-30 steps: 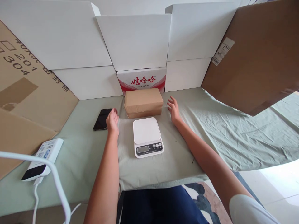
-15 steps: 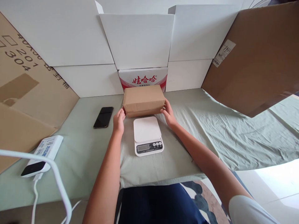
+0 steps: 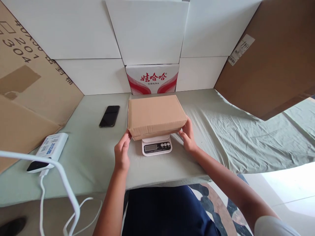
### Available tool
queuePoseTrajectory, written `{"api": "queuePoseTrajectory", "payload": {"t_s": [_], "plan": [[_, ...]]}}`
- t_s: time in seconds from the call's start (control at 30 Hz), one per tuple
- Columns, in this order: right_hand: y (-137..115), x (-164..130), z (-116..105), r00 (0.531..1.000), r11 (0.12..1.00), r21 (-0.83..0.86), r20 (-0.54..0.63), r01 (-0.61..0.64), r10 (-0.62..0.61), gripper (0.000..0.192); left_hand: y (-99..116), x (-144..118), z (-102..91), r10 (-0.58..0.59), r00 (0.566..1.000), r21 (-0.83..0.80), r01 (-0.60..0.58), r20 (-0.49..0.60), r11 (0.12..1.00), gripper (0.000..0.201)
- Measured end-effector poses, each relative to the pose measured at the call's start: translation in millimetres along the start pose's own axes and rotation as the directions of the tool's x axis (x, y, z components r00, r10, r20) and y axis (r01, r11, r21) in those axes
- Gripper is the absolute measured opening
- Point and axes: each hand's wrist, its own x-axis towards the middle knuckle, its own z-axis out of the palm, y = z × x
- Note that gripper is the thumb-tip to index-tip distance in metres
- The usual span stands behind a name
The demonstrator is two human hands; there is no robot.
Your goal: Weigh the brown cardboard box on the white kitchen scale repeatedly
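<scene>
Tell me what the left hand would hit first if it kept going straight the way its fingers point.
The left hand already touches the brown cardboard box at its near-left corner; pushing straight on, it would press into that box, apparently above the white kitchen scale.

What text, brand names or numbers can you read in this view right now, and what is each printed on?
"娃哈哈": red characters on the white and red carton at the back; the small line under them is too small to read.
"201" and "304": dark print on the brown cardboard sheet at left; the characters beside them are unclear.
White label on the brown cardboard panel at right: handwritten, illegible.
White digital scale and white power bank: print too small.
</scene>
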Motion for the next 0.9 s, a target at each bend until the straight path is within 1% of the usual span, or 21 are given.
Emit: {"api": "queuePoseTrajectory", "payload": {"t_s": [0.13,0.27,0.33,0.37,0.4,0.47,0.53,0.6,0.67,0.77,0.9], "plan": [[2,-1,1,1.000,1.000,-0.014,0.011,0.003,-0.003,0.064,-1,2,-1.0,-0.008,1.000,-0.025,0.008,-0.001,1.000,0.069],[6,-3,4,1.000,0.999,-0.024,0.009,0.022,-0.022,0.065,-4,1,-1.8,-0.011,1.000,-0.036,0.010,-0.024,0.999,0.066],[7,-1,3,0.999,0.999,-0.037,0.012,0.034,-0.034,0.065,-3,2,-2.5,0.000,1.000,-0.040,0.000,-0.023,0.999,0.064],[7,1,1,0.999,0.998,-0.043,-0.007,0.044,-0.044,0.066,-2,3,-3.3,0.018,0.999,-0.045,-0.020,-0.028,0.999,0.063],[8,4,-2,0.997,0.997,-0.047,-0.050,0.054,-0.056,0.066,-1,4,-4.6,0.046,0.998,-0.054,-0.048,-0.044,0.997,0.062],[10,13,-12,0.975,0.996,-0.050,-0.209,0.068,-0.077,0.066,3,7,-8.4,0.109,0.988,-0.077,-0.118,-0.108,0.990,0.058],[13,22,-27,0.917,0.998,-0.034,-0.393,0.056,-0.065,0.064,5,10,-12.7,0.138,0.975,-0.103,-0.158,-0.175,0.982,0.055],[17,30,-40,0.867,1.000,0.015,-0.499,0.024,-0.013,0.063,7,11,-16.0,0.125,0.971,-0.118,-0.151,-0.202,0.982,0.053],[21,34,-49,0.840,0.996,0.093,-0.539,-0.015,0.063,0.061,7,11,-17.3,0.105,0.974,-0.130,-0.132,-0.201,0.983,0.051],[22,34,-49,0.823,0.977,0.207,-0.546,-0.048,0.156,0.059,6,10,-16.7,0.093,0.978,-0.151,-0.122,-0.188,0.981,0.049],[18,32,-41,0.827,0.971,0.233,-0.535,-0.054,0.175,0.057,6,10,-15.4,0.088,0.978,-0.135,-0.114,-0.187,0.984,0.051]]}}
